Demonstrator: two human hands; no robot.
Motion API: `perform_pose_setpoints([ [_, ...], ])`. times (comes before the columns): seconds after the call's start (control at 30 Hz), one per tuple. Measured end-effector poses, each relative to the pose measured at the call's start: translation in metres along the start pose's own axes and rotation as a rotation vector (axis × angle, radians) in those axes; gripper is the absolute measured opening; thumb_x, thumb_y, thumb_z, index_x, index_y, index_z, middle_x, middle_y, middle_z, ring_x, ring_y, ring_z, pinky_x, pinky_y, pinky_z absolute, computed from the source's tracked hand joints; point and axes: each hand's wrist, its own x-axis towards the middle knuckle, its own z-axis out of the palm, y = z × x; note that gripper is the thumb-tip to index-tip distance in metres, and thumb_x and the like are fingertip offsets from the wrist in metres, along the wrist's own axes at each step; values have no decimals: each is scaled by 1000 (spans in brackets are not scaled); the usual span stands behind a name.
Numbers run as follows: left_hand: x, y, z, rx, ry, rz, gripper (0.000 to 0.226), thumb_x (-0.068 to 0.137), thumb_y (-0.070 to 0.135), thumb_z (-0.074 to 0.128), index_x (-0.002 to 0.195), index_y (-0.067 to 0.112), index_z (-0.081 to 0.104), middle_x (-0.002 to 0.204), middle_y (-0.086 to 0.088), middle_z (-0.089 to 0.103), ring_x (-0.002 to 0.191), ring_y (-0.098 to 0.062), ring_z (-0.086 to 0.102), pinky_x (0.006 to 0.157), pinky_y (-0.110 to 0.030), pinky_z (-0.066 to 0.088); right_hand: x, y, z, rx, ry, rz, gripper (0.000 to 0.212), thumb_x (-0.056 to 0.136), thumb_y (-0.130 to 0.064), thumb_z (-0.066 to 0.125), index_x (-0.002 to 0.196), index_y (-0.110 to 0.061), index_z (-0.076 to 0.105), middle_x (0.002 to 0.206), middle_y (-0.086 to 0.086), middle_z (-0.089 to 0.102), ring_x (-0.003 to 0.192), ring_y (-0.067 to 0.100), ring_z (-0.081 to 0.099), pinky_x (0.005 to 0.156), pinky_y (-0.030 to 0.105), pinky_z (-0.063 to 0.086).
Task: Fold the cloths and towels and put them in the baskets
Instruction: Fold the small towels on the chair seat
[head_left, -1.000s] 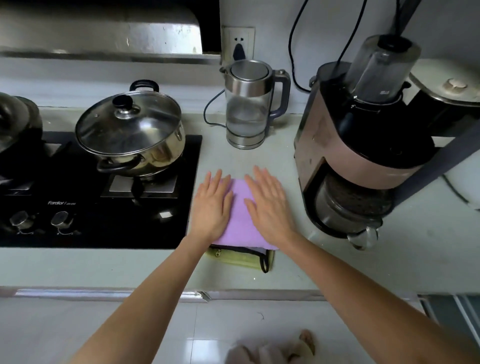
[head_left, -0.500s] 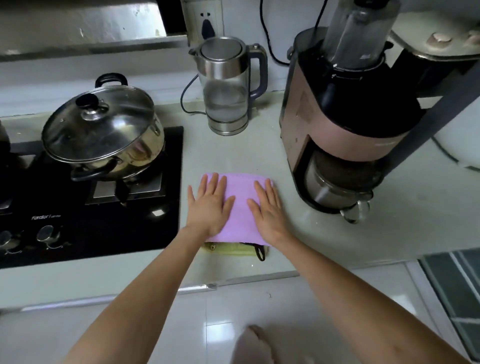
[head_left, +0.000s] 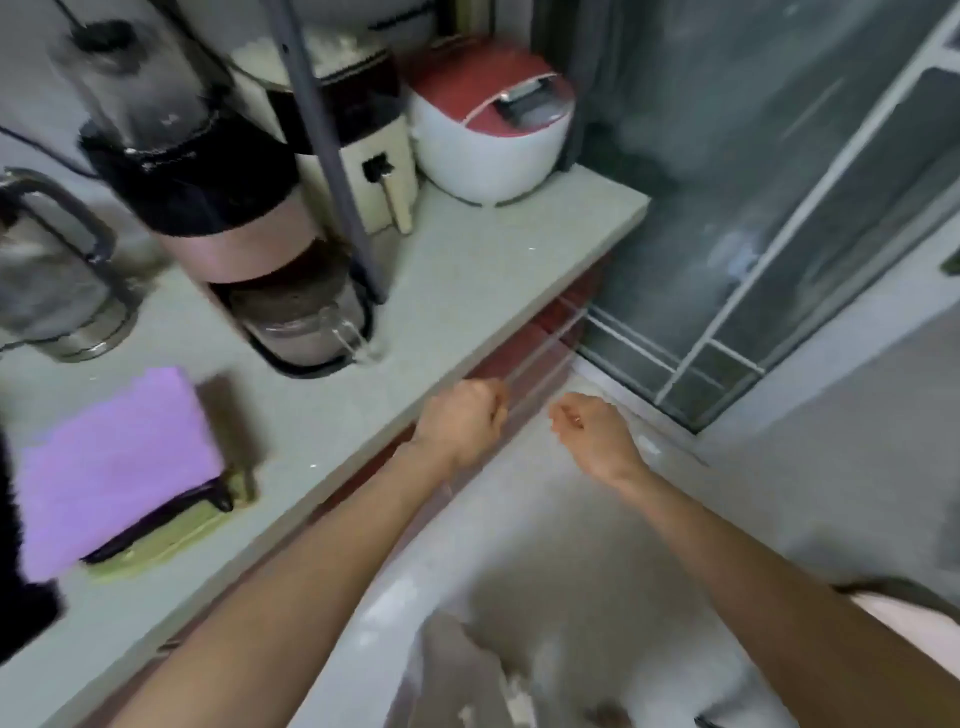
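Pale grey tabletop (head_left: 467, 260) running from lower left to upper right, ending at a corner beside a dark glass sliding door (head_left: 779, 208). Light tiled floor (head_left: 571, 545) below, blurred by motion.

At the back right of the tabletop, a white rice cooker (head_left: 488, 130) with a red lid. Just left of it, a cream appliance (head_left: 374, 171) partly hidden behind a grey pole (head_left: 332, 171). Further left, a tall pink-and-black blender machine (head_left: 208, 197) with a glass jug (head_left: 306, 322) set in its base. At the left edge, a glass electric kettle (head_left: 52, 280) with a dark handle.

Near the front left of the tabletop, a folded purple towel (head_left: 109, 467), lying flat on top of a folded yellow-green cloth (head_left: 171, 535) with a dark trim; only the green one's front and right edges showing. No basket in view.

Left hand (head_left: 462, 415) off the towel, well to its right, over the front edge of the tabletop, fingers curled into a loose fist, holding nothing. Right hand (head_left: 592, 426) just beside it over the floor, fingers likewise curled under, holding nothing. Both forearms bare, reaching in from the bottom.
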Motion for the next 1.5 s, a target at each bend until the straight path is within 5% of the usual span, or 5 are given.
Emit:
perform_pose_setpoints([
  [0.3, 2, 315, 143, 133, -331, 515, 26, 94, 29, 43, 113, 20, 57, 112, -5, 66, 102, -30, 60, 83, -34, 48, -222, 258, -184, 46, 423, 615, 16, 97, -17, 45, 89, -11, 57, 93, 17, 64, 88, 32, 59, 80, 38, 46],
  [0.6, -23, 511, 259, 378, -655, 955, 27, 98, 33, 41, 117, 17, 53, 120, -4, 59, 105, -23, 57, 82, -28, 40, -407, 393, -203, 59, 541, 1181, 23, 99, -15, 35, 100, -8, 57, 73, 3, 47, 91, 27, 58, 70, 27, 38],
  [0.9, 39, 628, 368, 714, -778, 1301, 36, 100, 30, 37, 131, 14, 44, 129, -8, 51, 114, -26, 53, 91, -35, 43, -415, 485, -186, 311, 687, 1463, 24, 94, -24, 51, 111, -8, 58, 108, 10, 65, 104, 28, 58, 80, 29, 41],
  [1.2, 93, 680, 501, 837, -719, 1740, 40, 95, 19, 44, 135, 13, 40, 143, -10, 35, 128, -29, 38, 95, -40, 41, -358, 568, -142, 367, 485, 1621, 33, 94, -23, 52, 124, -11, 46, 119, 9, 51, 110, 27, 53, 87, 36, 46],
  [1.5, 76, 659, 606, 415, -762, 2028, 51, 55, 11, 87, 103, 9, 69, 103, -10, 68, 88, -29, 68, 54, -31, 56, -329, 636, -41, 134, 336, 1684, 48, 86, -12, 54, 132, -13, 40, 125, 9, 46, 109, 28, 48, 82, 36, 44],
])
